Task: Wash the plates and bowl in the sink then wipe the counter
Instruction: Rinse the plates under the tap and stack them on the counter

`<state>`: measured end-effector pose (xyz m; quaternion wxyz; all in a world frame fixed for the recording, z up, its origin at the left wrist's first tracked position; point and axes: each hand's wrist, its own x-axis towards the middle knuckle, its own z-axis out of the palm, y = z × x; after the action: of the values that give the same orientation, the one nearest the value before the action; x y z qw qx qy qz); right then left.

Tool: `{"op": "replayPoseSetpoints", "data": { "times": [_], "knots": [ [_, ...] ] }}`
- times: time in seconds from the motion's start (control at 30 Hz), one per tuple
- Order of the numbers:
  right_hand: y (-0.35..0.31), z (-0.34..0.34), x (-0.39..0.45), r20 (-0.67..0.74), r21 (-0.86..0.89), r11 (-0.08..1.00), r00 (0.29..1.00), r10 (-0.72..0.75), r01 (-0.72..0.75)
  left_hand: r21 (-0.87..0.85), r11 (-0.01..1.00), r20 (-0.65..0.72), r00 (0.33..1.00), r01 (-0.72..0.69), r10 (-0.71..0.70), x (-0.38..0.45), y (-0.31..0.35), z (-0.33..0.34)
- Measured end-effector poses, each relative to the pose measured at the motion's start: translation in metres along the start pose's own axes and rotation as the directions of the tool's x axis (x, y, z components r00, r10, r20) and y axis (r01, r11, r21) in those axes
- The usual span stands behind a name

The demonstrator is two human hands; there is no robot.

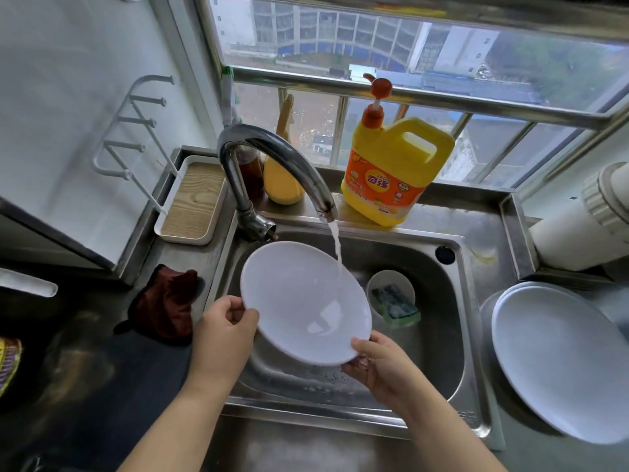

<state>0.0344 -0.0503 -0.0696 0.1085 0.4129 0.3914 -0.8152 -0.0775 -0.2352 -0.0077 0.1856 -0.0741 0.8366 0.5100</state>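
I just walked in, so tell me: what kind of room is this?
Most likely a small home kitchen: a stainless steel sink with a curved chrome tap running, a yellow pump jug of dish soap, and white round plates stacked nearby.

Chinese characters "奇强" on the orange label of the yellow detergent jug [391, 172]

White plate [299, 301], yellow bottle [391, 172].

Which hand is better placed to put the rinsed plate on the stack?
Probably the right hand: it already grips the plate, and the stack is on the counter on that side.
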Motion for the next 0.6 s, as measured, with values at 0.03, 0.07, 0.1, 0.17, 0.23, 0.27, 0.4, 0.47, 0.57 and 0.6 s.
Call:
{"op": "replayPoseSetpoints", "data": {
  "times": [0.03, 0.07, 0.1, 0.17, 0.23, 0.27, 0.4, 0.47, 0.57, 0.6],
  "knots": [
    [-0.001, -0.003, -0.004, -0.001, -0.01, 1.0, 1.0, -0.009, 0.009, -0.003, 1.0, 0.009, 1.0, 0.006, -0.006, -0.001, -0.003, 0.0],
    [-0.001, -0.005, -0.008, -0.005, -0.019, 1.0, 1.0, -0.02, 0.02, 0.0, 1.0, 0.017, 1.0, 0.007, -0.007, -0.002, -0.005, 0.001],
    [-0.002, -0.007, -0.012, -0.011, -0.03, 0.999, 0.999, -0.033, 0.033, 0.007, 1.0, 0.024, 1.0, 0.004, -0.004, -0.003, -0.007, 0.002],
    [-0.003, -0.01, -0.021, -0.029, -0.05, 0.997, 0.997, -0.065, 0.064, 0.012, 1.0, 0.044, 0.999, 0.005, -0.006, -0.004, -0.011, 0.004],
    [-0.005, -0.012, -0.028, -0.064, -0.071, 0.993, 0.993, -0.096, 0.091, -0.004, 1.0, 0.074, 0.997, 0.028, -0.027, -0.005, -0.015, 0.007],
    [-0.006, -0.013, -0.032, -0.082, -0.083, 0.991, 0.99, -0.111, 0.104, -0.01, 0.999, 0.091, 0.995, 0.041, -0.04, -0.005, -0.017, 0.009],
    [-0.011, -0.019, -0.047, -0.133, -0.15, 0.975, 0.974, -0.182, 0.162, 0.026, 0.998, 0.161, 0.985, 0.061, -0.064, -0.006, -0.022, 0.017],
    [-0.013, -0.022, -0.052, -0.156, -0.185, 0.963, 0.962, -0.226, 0.196, 0.055, 0.996, 0.193, 0.978, 0.064, -0.073, -0.006, -0.022, 0.021],
    [-0.015, -0.027, -0.056, -0.184, -0.226, 0.944, 0.942, -0.282, 0.239, 0.079, 0.991, 0.244, 0.962, 0.106, -0.122, -0.004, -0.021, 0.03],
    [-0.016, -0.029, -0.056, -0.192, -0.237, 0.939, 0.935, -0.297, 0.249, 0.088, 0.989, 0.261, 0.955, 0.12, -0.139, -0.002, -0.022, 0.033]
  ]
}}
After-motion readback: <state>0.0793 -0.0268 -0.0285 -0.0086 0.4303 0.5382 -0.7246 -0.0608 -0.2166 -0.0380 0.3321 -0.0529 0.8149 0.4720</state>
